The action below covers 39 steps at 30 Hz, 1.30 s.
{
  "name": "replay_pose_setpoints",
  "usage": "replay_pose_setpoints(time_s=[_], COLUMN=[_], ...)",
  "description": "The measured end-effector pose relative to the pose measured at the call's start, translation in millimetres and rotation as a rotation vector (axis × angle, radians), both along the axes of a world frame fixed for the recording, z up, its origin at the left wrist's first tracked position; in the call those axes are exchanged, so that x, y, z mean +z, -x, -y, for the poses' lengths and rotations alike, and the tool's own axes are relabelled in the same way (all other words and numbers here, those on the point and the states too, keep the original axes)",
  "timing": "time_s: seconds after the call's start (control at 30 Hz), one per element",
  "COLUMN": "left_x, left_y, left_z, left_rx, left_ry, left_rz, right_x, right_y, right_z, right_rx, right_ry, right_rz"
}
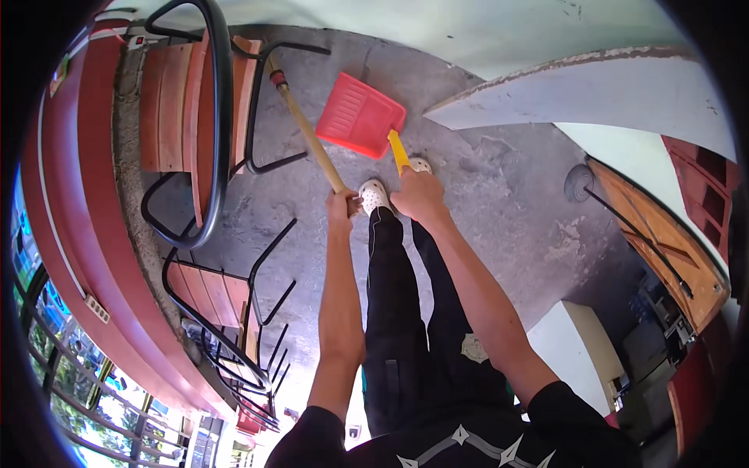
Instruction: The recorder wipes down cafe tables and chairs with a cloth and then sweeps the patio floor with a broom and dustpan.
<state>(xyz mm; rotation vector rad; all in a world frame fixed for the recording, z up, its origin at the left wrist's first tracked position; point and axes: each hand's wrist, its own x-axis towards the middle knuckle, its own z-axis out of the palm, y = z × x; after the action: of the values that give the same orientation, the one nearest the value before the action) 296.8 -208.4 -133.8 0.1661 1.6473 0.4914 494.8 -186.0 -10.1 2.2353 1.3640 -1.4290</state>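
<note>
My left hand (342, 205) is closed around the lower end of a long wooden broom handle (310, 140). The handle slants up and to the left, past a red collar, toward the chair legs; the bristles are hard to make out there. In my right hand (419, 195) is the yellow handle of a red dustpan (360, 115). The pan sits at or just above the concrete floor, ahead of my feet, and its ribbed inner face shows. My fingers wrap the yellow grip close to my right shoe.
Wood-and-black-metal chairs (204, 117) stand along the left, beside a red wall ledge (117, 234). A white partition (577, 90) juts in from the right. Further right are a round-based stand (579, 184), a wooden panel (663, 249) and a white box-like cabinet (573, 355). White clogs are on my feet.
</note>
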Motion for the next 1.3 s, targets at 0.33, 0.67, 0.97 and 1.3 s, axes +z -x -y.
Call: replay_pose_setpoints(time_s=[0.33,0.67,0.97,1.3], left_x=[25.3,181.1,138.9,83.5], left_y=[-2.7,40.1,34.1,39.1], left_z=[-58.0,121.0,84.4,0.7], left_rx=[-0.316,-0.565,-0.387,-0.637], left_ry=[-0.261,0.017,-0.221,-0.326], left_rz=[-0.472,-0.36,-0.55,-0.552], right_x=[-21.3,1.9,27.2,0.6], right_y=[-24.7,-10.8,-8.0,-11.9], right_z=[52.6,6.6,25.5,6.9], right_rx=[-0.111,-0.093,-0.059,-0.077], right_ry=[0.042,0.121,-0.096,-0.252], right_rz=[0.051,0.143,0.188,0.23])
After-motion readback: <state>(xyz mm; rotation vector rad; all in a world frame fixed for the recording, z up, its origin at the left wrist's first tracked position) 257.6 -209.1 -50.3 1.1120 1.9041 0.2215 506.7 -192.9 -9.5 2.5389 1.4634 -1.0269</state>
